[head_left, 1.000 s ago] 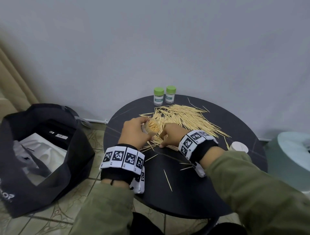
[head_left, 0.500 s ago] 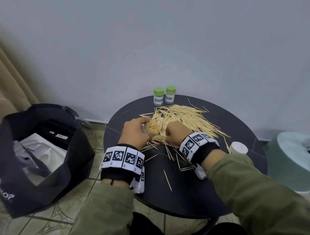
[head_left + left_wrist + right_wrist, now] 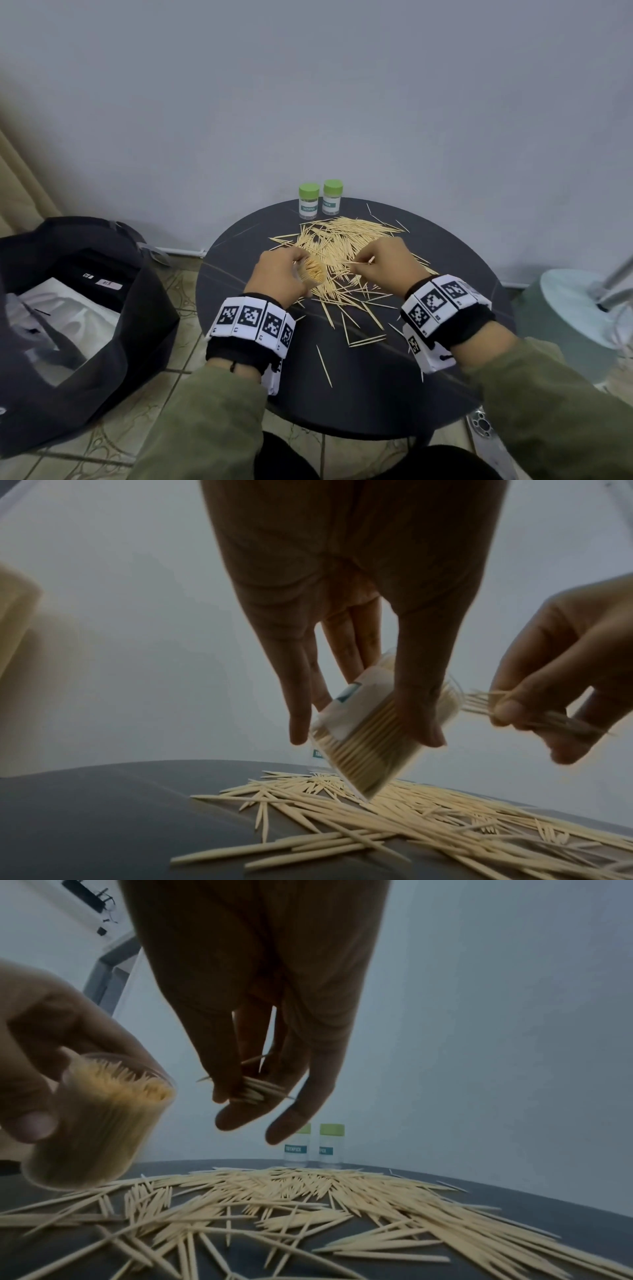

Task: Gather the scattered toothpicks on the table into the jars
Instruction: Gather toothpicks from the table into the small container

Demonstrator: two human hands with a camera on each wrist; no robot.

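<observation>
My left hand grips an open clear jar packed with toothpicks, tilted with its mouth toward the right; the same jar shows in the left wrist view and the jar in the right wrist view. My right hand pinches a small bunch of toothpicks just right of the jar mouth, above the table. A big heap of loose toothpicks lies on the round dark table. Two closed green-lidded jars stand at the table's far edge.
Stray toothpicks lie nearer me on the table. A black bag with white contents sits on the floor at left. A pale green round object stands at right. A grey wall runs close behind the table.
My right hand lifted off the table with a pinch of toothpicks and moved up and right beside the jar mouth. The left hand keeps the jar in about the same place.
</observation>
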